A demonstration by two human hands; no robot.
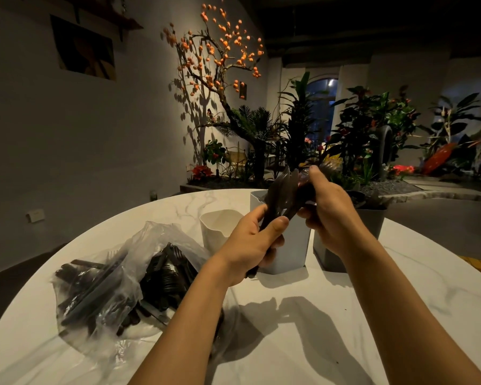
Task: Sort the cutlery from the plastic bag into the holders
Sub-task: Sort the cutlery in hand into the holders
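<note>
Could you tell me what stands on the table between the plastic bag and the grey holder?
In the head view, a cream holder stands between the plastic bag and the grey holder, partly hidden by the left hand.

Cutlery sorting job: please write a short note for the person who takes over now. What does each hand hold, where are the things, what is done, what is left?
Left hand: grips a bundle of dark cutlery by the handles.
Right hand: pinches pieces at the top of that bundle, over the holders.
Plastic bag: lies on the table at the left, much cutlery inside.
Holders: cream one, white one, dark one, behind the hands.
Done: cannot tell; the holders' insides are hidden.
Left: sort the bundle, then empty the bag.
</note>
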